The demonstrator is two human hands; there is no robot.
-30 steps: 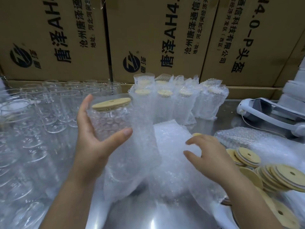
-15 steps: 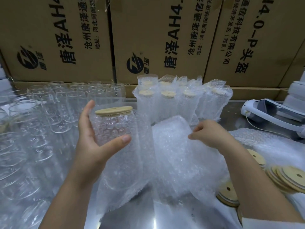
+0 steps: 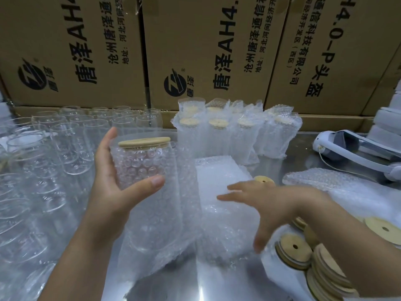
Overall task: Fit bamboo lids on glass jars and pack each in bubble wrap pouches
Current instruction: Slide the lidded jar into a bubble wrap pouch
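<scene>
My left hand (image 3: 112, 183) grips a glass jar (image 3: 141, 164) with a bamboo lid (image 3: 144, 141) on top. The jar sits inside a bubble wrap pouch (image 3: 158, 224) that hangs down to the metal table. My right hand (image 3: 267, 198) hovers with fingers spread flat over a stack of loose bubble wrap pouches (image 3: 219, 177), holding nothing. Loose bamboo lids (image 3: 321, 270) with centre holes lie in a heap at the lower right.
Several bare glass jars (image 3: 65, 144) crowd the left of the table. Wrapped, lidded jars (image 3: 236, 131) stand in rows at the back centre. Cardboard boxes (image 3: 217, 44) wall the rear. A white headset (image 3: 355, 146) and another flat pouch stack (image 3: 325, 179) lie at right.
My right hand opened from a curled pose on the pouch stack and now reaches flat toward the left. The left hand keeps the jar steady in the pouch.
</scene>
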